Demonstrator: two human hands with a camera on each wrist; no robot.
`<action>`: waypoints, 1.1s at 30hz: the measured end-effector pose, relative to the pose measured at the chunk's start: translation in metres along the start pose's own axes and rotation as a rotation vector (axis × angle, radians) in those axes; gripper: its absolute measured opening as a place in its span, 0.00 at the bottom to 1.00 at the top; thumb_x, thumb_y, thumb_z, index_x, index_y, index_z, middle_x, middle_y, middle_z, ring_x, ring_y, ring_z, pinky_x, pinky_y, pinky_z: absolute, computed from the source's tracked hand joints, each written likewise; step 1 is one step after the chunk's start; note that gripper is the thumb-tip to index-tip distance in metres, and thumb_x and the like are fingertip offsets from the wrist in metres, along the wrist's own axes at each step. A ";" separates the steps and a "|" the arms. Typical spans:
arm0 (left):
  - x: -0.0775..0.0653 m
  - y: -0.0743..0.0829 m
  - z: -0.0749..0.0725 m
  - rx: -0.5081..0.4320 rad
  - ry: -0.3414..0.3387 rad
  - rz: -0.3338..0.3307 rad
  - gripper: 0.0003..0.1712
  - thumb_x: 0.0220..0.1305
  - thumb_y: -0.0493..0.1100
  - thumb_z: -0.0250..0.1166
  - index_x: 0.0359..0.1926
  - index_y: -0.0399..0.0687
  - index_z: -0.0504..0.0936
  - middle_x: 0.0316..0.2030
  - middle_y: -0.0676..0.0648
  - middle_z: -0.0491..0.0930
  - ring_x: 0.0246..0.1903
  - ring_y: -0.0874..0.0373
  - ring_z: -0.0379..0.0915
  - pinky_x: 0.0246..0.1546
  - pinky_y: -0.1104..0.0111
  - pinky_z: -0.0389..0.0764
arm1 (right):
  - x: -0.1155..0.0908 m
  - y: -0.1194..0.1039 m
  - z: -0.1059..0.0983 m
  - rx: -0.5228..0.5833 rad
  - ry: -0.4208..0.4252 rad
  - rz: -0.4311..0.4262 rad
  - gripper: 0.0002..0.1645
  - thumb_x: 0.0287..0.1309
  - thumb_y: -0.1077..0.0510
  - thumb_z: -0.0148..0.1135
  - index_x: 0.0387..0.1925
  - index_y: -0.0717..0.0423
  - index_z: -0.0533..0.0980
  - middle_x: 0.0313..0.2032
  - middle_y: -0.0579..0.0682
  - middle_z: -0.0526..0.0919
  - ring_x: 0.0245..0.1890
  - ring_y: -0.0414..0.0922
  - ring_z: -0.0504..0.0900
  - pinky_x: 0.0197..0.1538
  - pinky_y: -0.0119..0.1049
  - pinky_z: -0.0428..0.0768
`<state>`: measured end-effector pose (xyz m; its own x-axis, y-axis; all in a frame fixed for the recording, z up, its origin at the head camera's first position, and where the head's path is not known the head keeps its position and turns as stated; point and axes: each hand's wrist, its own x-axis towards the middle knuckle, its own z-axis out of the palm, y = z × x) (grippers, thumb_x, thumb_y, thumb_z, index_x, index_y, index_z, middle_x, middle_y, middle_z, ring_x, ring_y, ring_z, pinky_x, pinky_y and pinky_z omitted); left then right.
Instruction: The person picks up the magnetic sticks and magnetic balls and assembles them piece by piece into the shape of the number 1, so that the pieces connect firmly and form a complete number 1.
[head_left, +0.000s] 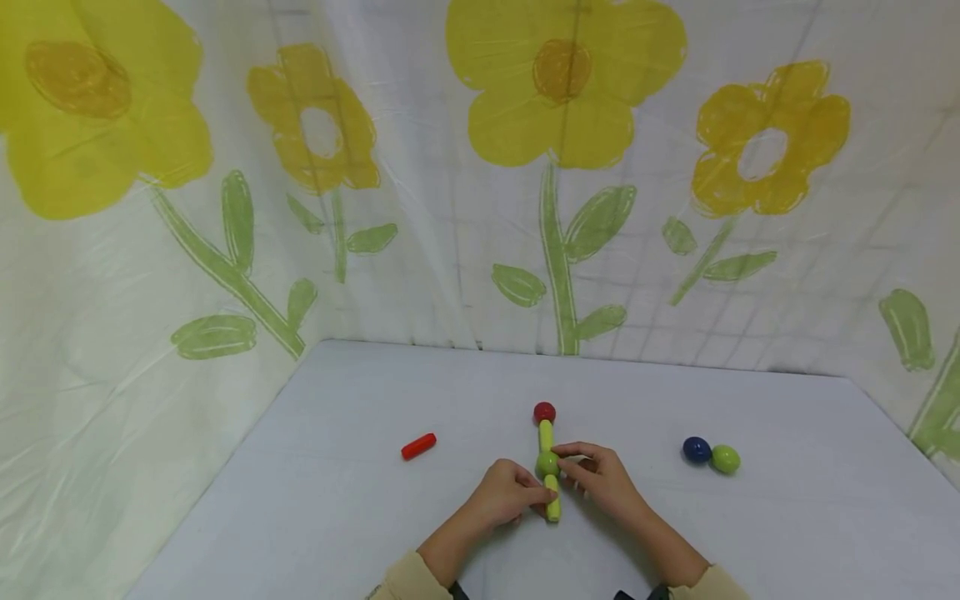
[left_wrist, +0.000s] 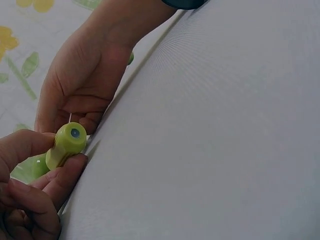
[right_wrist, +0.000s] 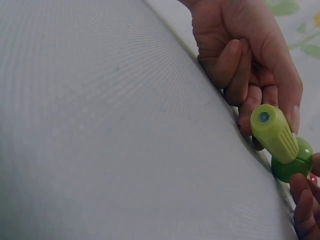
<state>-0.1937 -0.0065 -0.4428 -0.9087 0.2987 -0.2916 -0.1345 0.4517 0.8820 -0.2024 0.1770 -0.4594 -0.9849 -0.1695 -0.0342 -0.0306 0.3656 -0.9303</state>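
A straight chain of toy pieces lies on the table: a red ball [head_left: 544, 412] at the far end, a yellow-green rod [head_left: 546, 435], a green ball [head_left: 548, 463], then a nearer yellow-green rod [head_left: 553, 510]. My left hand [head_left: 504, 495] pinches the nearer rod between thumb and fingers. From the other side, my right hand [head_left: 606, 482] holds the green ball with thumb and fingertips. In the right wrist view, the nearer rod [right_wrist: 276, 134] joins the green ball [right_wrist: 291, 167] and shows a round metallic dot in its end face.
To the left on the white table [head_left: 300, 500] lies a red rod [head_left: 418, 446]. A dark blue ball [head_left: 697, 450] and a lime green ball [head_left: 726, 458] sit side by side at the right. Behind the table hangs a flower-printed curtain [head_left: 420, 275].
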 end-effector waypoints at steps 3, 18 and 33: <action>0.001 -0.001 0.001 0.001 0.005 0.001 0.11 0.52 0.48 0.70 0.23 0.46 0.85 0.18 0.53 0.82 0.11 0.66 0.56 0.13 0.76 0.57 | 0.000 -0.002 0.000 0.003 0.003 0.006 0.18 0.62 0.57 0.57 0.50 0.61 0.76 0.45 0.58 0.79 0.28 0.40 0.78 0.26 0.29 0.74; 0.000 0.000 0.001 0.011 0.015 -0.025 0.11 0.52 0.49 0.70 0.24 0.46 0.85 0.18 0.53 0.82 0.13 0.64 0.57 0.14 0.75 0.58 | -0.008 -0.011 -0.035 0.014 0.195 0.010 0.18 0.62 0.59 0.56 0.52 0.62 0.74 0.49 0.61 0.79 0.29 0.40 0.79 0.30 0.30 0.77; 0.000 -0.001 0.002 -0.006 0.005 -0.006 0.10 0.52 0.48 0.70 0.24 0.46 0.85 0.19 0.53 0.82 0.13 0.65 0.57 0.14 0.76 0.58 | -0.042 -0.007 -0.085 -0.078 0.292 0.008 0.26 0.56 0.53 0.63 0.53 0.63 0.73 0.37 0.41 0.83 0.30 0.39 0.81 0.31 0.32 0.77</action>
<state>-0.1933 -0.0056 -0.4447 -0.9098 0.2918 -0.2953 -0.1427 0.4482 0.8825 -0.1755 0.2589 -0.4203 -0.9921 0.1001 0.0754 -0.0241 0.4374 -0.8989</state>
